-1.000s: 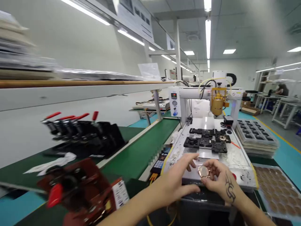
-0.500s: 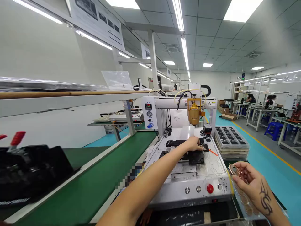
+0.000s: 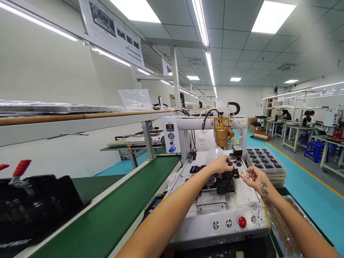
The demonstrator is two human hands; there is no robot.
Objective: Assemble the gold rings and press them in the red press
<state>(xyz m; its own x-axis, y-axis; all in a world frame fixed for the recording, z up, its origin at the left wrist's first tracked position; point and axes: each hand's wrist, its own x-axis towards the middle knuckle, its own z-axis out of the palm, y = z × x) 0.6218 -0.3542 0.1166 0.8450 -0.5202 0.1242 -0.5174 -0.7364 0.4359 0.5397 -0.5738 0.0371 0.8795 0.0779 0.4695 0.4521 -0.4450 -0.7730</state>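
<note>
My left hand (image 3: 223,165) reaches over the machine bed, fingers pinched just above the black fixture (image 3: 225,182). A small gold glint shows at its fingertips, but the piece itself is mostly hidden. Between the thumb and fingers of my right hand (image 3: 256,179) is a round rose-gold watch case (image 3: 245,174), held to the right of the fixture. An orange-red strip shows in part behind that case. Over the fixture hangs the gold cylindrical head (image 3: 221,135) of the white bench machine (image 3: 193,229).
A plastic tray (image 3: 279,218) of round gold parts lies at the right. Stacked trays with black parts (image 3: 264,159) stand behind it. The green conveyor belt (image 3: 115,200) runs along the left, with a black clamp device (image 3: 40,204) beyond. A red button (image 3: 242,222) sits on the front panel.
My right hand has moved from above the right-hand tray up and left to the fixture, carrying the watch case. My left hand stays at the fixture. The view has tilted slightly upward.
</note>
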